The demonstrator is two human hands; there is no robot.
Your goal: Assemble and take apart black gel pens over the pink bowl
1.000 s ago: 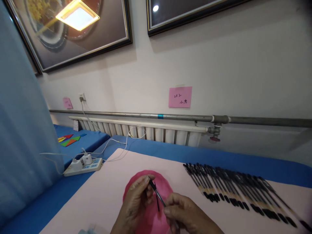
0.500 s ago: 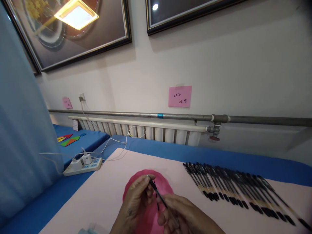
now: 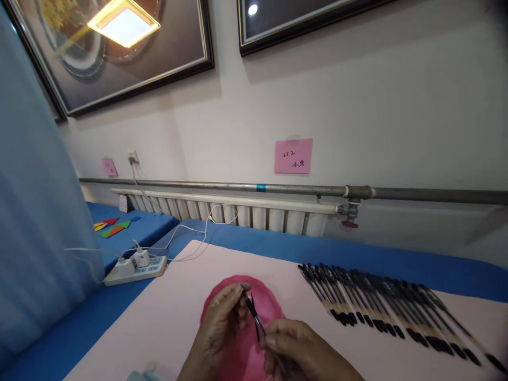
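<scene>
Over the pink dish (image 3: 273, 302), my two hands hold a slim black pen (image 3: 254, 312) between them. The fingertips of my left hand (image 3: 222, 317) pinch its upper end, where a small shiny tip shows. Lower down, my right hand (image 3: 296, 344) has thumb and fingers closed round the barrel, whose bottom end is partly hidden. A thin black piece (image 3: 257, 332) lies in the dish behind the pen. To the right, several similar black pens (image 3: 373, 296) lie side by side in a slanting row on the pale pink sheet.
A white power strip (image 3: 137, 271) with plugs and cables sits at the left on the blue table cover (image 3: 293, 246). Near the bottom edge is a pale blue object (image 3: 145, 374), cut off. Coloured flat shapes (image 3: 115, 227) lie farther left, beside a blue curtain (image 3: 35, 211).
My right hand has slid a little down the pen, baring more of its barrel. My left hand stays in nearly the same place.
</scene>
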